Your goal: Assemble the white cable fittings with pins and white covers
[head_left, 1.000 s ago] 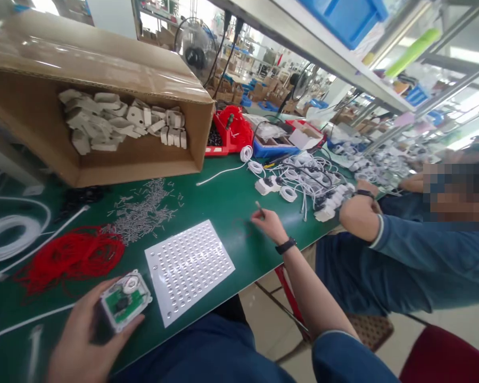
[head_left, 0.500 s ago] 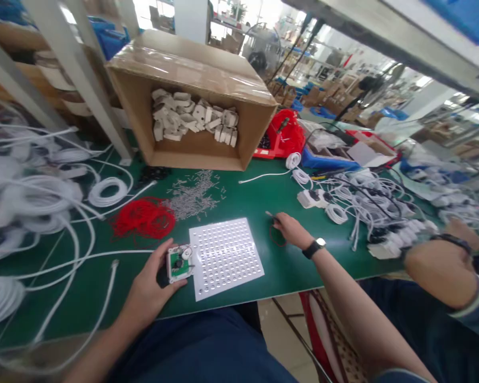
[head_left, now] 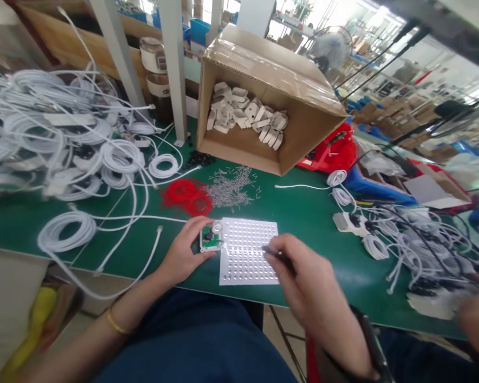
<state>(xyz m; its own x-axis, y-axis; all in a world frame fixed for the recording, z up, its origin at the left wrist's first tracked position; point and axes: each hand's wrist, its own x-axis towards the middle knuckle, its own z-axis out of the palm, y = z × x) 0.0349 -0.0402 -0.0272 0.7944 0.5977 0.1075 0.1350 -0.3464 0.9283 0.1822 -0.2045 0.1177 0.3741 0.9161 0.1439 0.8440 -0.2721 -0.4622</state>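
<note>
My left hand (head_left: 183, 250) grips a small white housing with a green circuit board (head_left: 212, 238) inside by its edges, thumb below and fingers above. The housing rests at the left edge of a white sheet with rows of shiny round dots (head_left: 247, 266). Over the right part of that sheet is my right hand (head_left: 307, 276), fingers closed on a slim dark tool (head_left: 278, 252) whose tip points left; its exact kind is blurred. A white cable (head_left: 143, 217) runs from the left up to the housing.
Behind the sheet lie a red wire bundle (head_left: 186, 196) and a heap of small metal pins (head_left: 231, 189). A cardboard box (head_left: 271, 58) holds white plastic shells. Coiled white cables (head_left: 67, 229) fill the left; more cables (head_left: 415, 234) lie right, beside a co-worker's blurred hand (head_left: 477, 319).
My right hand has moved left from the bare table to above the sheet, carrying the slim tool. The left hand still holds the housing. The view has turned left.
</note>
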